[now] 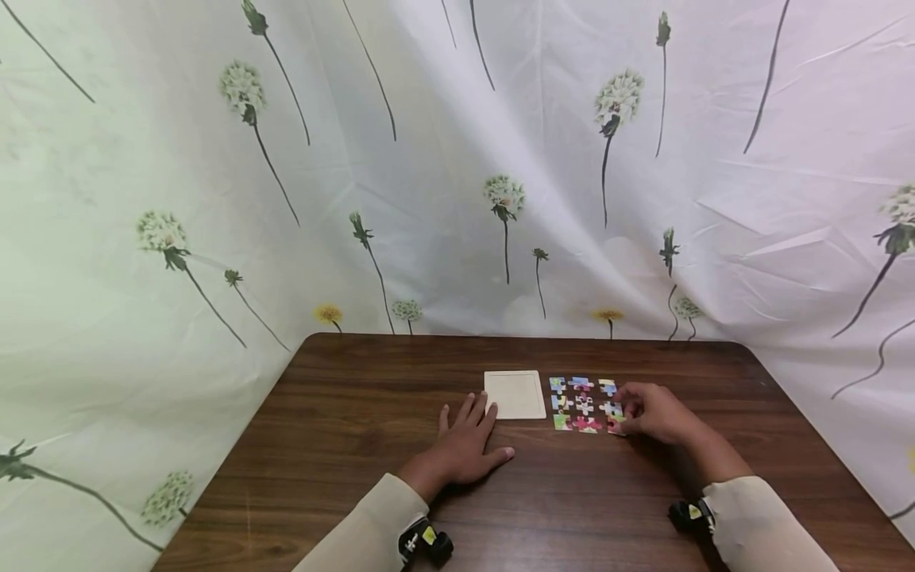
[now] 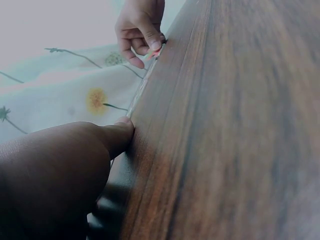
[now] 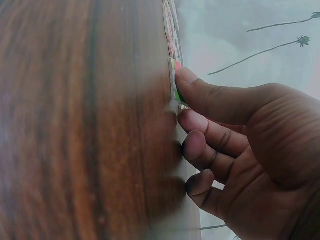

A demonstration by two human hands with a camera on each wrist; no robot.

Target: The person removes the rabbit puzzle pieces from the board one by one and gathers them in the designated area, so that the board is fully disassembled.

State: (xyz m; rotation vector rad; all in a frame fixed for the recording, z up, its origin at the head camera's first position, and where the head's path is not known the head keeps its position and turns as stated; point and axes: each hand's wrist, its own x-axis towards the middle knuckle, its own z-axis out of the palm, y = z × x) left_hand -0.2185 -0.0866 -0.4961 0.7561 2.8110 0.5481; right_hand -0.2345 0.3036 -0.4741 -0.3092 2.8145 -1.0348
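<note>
My left hand lies spread and palm down on the table, its fingertips at the lower left corner of a square cream puzzle tray. Right of the tray, several colourful jigsaw pieces lie in rows of three, with a gap before the right column. At that column's near end, my right hand pinches the bottom corner puzzle piece between thumb and forefinger. In the right wrist view, the thumb is over this red and green piece, close to the tabletop, while the other fingers curl loosely.
The dark wood-grain table stretches out on both sides of the hands. Behind its far edge hangs a pale cloth printed with dandelions. Each wrist carries a small black camera, such as the left wrist camera.
</note>
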